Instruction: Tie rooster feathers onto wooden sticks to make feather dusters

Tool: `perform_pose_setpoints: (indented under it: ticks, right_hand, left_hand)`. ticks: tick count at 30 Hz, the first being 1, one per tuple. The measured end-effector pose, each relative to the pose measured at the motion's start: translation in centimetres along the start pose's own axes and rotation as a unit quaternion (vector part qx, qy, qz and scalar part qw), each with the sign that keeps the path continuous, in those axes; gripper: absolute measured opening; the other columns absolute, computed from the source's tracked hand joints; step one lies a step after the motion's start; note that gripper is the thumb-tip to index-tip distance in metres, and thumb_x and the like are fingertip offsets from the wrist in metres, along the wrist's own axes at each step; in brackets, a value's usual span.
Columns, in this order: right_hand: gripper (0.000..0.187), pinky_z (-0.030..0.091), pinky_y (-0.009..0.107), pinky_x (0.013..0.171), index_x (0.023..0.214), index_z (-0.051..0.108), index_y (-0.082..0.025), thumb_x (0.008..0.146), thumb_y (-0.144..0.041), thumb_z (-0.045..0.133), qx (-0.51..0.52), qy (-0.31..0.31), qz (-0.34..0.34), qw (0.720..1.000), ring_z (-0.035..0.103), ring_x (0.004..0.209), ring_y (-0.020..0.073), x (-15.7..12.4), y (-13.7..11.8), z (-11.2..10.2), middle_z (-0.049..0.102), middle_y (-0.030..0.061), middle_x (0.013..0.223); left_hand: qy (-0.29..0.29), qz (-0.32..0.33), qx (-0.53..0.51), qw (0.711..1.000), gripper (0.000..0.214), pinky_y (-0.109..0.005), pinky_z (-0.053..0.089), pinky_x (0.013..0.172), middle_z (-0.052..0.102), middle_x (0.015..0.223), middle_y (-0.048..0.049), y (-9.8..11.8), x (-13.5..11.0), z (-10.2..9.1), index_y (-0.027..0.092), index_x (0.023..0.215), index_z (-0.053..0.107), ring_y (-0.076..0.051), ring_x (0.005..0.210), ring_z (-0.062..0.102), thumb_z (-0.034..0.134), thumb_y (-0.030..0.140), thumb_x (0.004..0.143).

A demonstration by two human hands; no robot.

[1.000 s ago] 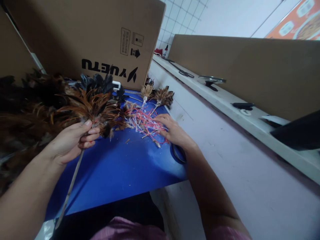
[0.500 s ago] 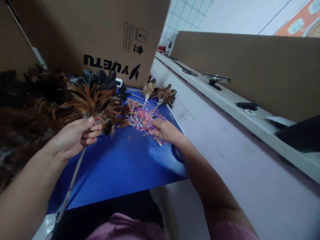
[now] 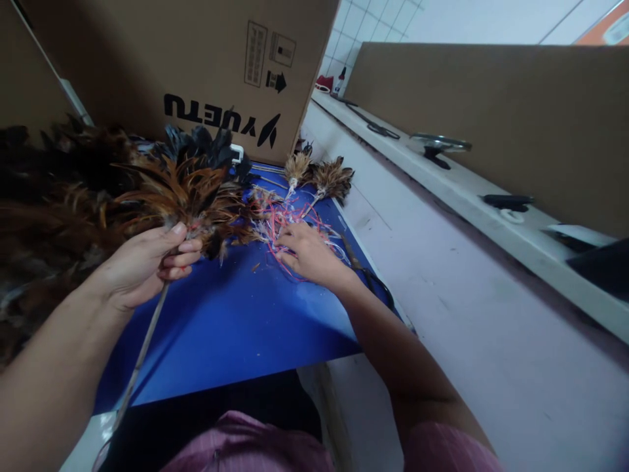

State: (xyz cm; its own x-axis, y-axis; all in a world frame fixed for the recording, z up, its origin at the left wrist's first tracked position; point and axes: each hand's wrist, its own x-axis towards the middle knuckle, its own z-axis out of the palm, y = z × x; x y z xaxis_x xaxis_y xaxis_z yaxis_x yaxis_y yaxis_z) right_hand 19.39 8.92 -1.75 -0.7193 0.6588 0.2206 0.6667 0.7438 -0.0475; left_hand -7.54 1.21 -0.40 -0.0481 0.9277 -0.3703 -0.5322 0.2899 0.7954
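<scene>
My left hand (image 3: pixel 152 262) is closed around the thin stick (image 3: pixel 142 354) of a feather duster, just under its brown and orange feathers (image 3: pixel 181 190). A bit of red shows at the binding by my fingertips. My right hand (image 3: pixel 309 252) lies over a loose tangle of pink and white strings (image 3: pixel 282 213), its fingers slightly bent and apart, the tips among the strings. Scissors (image 3: pixel 366 270) with dark handles lie just right of that hand, near the table's edge.
More dark feathers (image 3: pixel 44 216) are heaped at the left. Two small feather dusters (image 3: pixel 334 178) lie behind the strings on the blue table (image 3: pixel 221 328). A large cardboard box (image 3: pixel 122 59) stands at the back. Along the right, a white ledge (image 3: pixel 403 147) carries scissors and other items.
My right hand has shifted slightly left and spread over the strings. The scissors, earlier mostly hidden by that hand and wrist, now show to its right. My left hand keeps its hold.
</scene>
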Motion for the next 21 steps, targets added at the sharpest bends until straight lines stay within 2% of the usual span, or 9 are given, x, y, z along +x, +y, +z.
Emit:
perform_pose_setpoints:
  ticks: [4, 7, 10, 12, 14, 16, 18, 21]
  right_hand:
    - [0.024, 0.044, 0.036, 0.086, 0.094, 0.072, -0.018, 0.091, -0.02, 0.048, -0.021, -0.051, 0.009, 0.998, 0.058, 0.091, 0.0212, 1.9, -0.2, 0.9, 0.066, 0.0089, 0.09]
    - [0.021, 0.046, 0.037, 0.081, 0.083, 0.072, -0.015, 0.087, -0.028, 0.056, -0.037, -0.084, 0.054, 0.994, 0.061, 0.084, 0.0226, 2.5, -0.4, 1.2, 0.068, 0.011, 0.085]
    - [0.02, 0.048, 0.039, 0.078, 0.076, 0.07, -0.014, 0.082, -0.031, 0.063, -0.027, -0.112, 0.107, 0.988, 0.063, 0.082, 0.0256, 2.7, -0.4, 1.7, 0.069, 0.0131, 0.08]
    - [0.013, 0.049, 0.038, 0.077, 0.074, 0.069, -0.015, 0.082, -0.022, 0.06, 0.003, -0.128, 0.125, 0.984, 0.064, 0.08, 0.0239, 2.7, -0.2, 2.1, 0.069, 0.0122, 0.079]
    - [0.016, 0.049, 0.034, 0.074, 0.072, 0.067, -0.016, 0.081, -0.012, 0.055, 0.052, -0.137, 0.13, 0.981, 0.064, 0.076, 0.0201, 2.7, 0.2, 2.6, 0.07, 0.01, 0.079]
    - [0.018, 0.048, 0.031, 0.071, 0.071, 0.065, -0.016, 0.079, -0.009, 0.051, 0.117, -0.127, 0.135, 0.976, 0.063, 0.072, 0.0171, 2.7, 0.6, 2.7, 0.07, 0.0076, 0.077]
    - [0.015, 0.048, 0.029, 0.07, 0.071, 0.064, -0.016, 0.078, -0.01, 0.052, 0.192, -0.093, 0.136, 0.967, 0.062, 0.071, 0.0153, 2.7, 1.1, 2.1, 0.069, 0.0055, 0.075]
    - [0.01, 0.048, 0.03, 0.074, 0.073, 0.063, -0.015, 0.078, -0.016, 0.055, 0.299, 0.018, 0.115, 0.947, 0.062, 0.075, 0.0145, 2.6, 1.6, 0.0, 0.067, 0.0053, 0.079]
  left_hand:
    - [-0.04, 0.04, 0.092, 0.994, 0.01, -0.012, 0.035, 0.034, 0.041, 0.062, 0.0031, 0.0, 0.0, -0.1, 0.015, 0.08, 0.059, -0.004, 0.043, 0.035, 0.062, 0.025, 0.082]
    - [-0.063, 0.044, 0.102, 0.992, 0.015, -0.011, 0.034, 0.034, 0.04, 0.062, 0.0039, 0.0, 0.1, -0.3, 0.015, 0.08, 0.056, -0.003, 0.044, 0.033, 0.065, 0.028, 0.08]
    - [-0.058, 0.045, 0.106, 0.992, 0.013, -0.011, 0.033, 0.034, 0.041, 0.062, 0.0037, 0.0, 0.1, -0.3, 0.015, 0.083, 0.056, -0.004, 0.045, 0.035, 0.062, 0.026, 0.082]
    - [-0.041, 0.045, 0.108, 0.992, 0.01, -0.011, 0.033, 0.034, 0.041, 0.062, 0.0036, 0.0, 0.0, -0.1, 0.015, 0.083, 0.055, -0.004, 0.044, 0.035, 0.059, 0.025, 0.084]
    - [-0.029, 0.044, 0.111, 0.992, 0.009, -0.011, 0.033, 0.034, 0.041, 0.061, 0.0034, 0.1, -0.1, 0.2, 0.015, 0.082, 0.054, -0.004, 0.043, 0.036, 0.054, 0.023, 0.086]
    - [-0.028, 0.043, 0.114, 0.992, 0.01, -0.012, 0.034, 0.034, 0.042, 0.062, 0.0032, 0.1, -0.2, 0.3, 0.015, 0.083, 0.055, -0.005, 0.043, 0.037, 0.051, 0.022, 0.088]
    - [-0.03, 0.042, 0.114, 0.992, 0.009, -0.012, 0.035, 0.035, 0.042, 0.061, 0.0034, 0.2, -0.3, 0.4, 0.015, 0.084, 0.055, -0.005, 0.043, 0.037, 0.051, 0.022, 0.088]
    - [-0.039, 0.043, 0.109, 0.992, 0.009, -0.011, 0.033, 0.034, 0.04, 0.061, 0.0044, 0.2, -0.4, 0.3, 0.015, 0.083, 0.054, -0.004, 0.042, 0.035, 0.054, 0.023, 0.087]
